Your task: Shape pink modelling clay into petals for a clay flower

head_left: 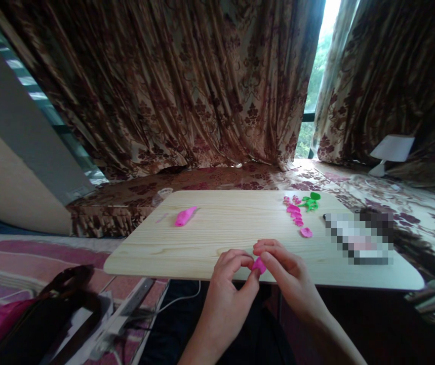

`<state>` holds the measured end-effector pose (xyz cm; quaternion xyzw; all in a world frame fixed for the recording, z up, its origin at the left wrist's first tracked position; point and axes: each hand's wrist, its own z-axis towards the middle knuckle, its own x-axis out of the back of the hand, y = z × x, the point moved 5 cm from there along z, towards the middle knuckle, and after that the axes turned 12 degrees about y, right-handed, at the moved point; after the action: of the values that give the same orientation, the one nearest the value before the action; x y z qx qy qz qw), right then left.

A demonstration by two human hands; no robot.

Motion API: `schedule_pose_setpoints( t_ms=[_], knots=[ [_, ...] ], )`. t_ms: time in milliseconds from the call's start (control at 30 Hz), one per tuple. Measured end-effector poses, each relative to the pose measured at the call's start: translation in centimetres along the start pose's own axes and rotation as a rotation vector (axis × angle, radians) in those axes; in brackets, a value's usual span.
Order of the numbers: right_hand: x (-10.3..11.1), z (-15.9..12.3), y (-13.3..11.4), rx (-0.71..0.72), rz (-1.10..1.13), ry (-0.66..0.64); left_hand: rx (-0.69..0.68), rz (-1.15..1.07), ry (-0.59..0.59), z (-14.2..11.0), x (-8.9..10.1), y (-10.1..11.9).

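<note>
A small pink piece (pixel 259 265) sits between the person's two hands, just over the near edge of the pale wooden table (pixel 232 223), a little right of the middle of that edge. The left hand (pixel 232 286) reaches in from the left with thumb and forefinger drawn close together, and it appears to pinch the piece from the left side. The right hand (pixel 291 271) comes from the right, its thumb against the piece's upper right side and its other fingers stretched above; whether it also grips the piece cannot be told. Neither hand is clearly nearer, since both meet at the piece. It looks short and bunched, so its long axis cannot be made out. Toward the table's far left lies a longer pink bundle (pixel 185 216), slanting away to the right. On the table's right half, beyond the right hand, a row of pink petals (pixel 293 209) runs toward the far edge, with one loose petal (pixel 306 232) nearer the hands and green leaves (pixel 311 202) beside the row's far end. A blurred-out object (pixel 357 241) lies at the table's right side.
</note>
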<state>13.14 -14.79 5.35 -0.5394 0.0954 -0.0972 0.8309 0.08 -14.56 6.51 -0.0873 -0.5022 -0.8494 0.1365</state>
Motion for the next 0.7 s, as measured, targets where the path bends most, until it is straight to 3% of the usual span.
schedule_pose_setpoints(
  t_ms=[333,533,700],
  knots=[
    [-0.3,-0.6,1.1,-0.116,0.113,0.119,0.149,-0.245,0.002,-0.2,-0.6,-1.1],
    [-0.4,-0.2,0.2,-0.044,0.028,0.029,0.084,-0.113,-0.003,-0.2,-0.3,-0.3],
    [-0.1,0.0,0.1,-0.029,0.009,0.049,0.062,-0.062,-0.011,-0.2,-0.2,-0.1]
  ],
)
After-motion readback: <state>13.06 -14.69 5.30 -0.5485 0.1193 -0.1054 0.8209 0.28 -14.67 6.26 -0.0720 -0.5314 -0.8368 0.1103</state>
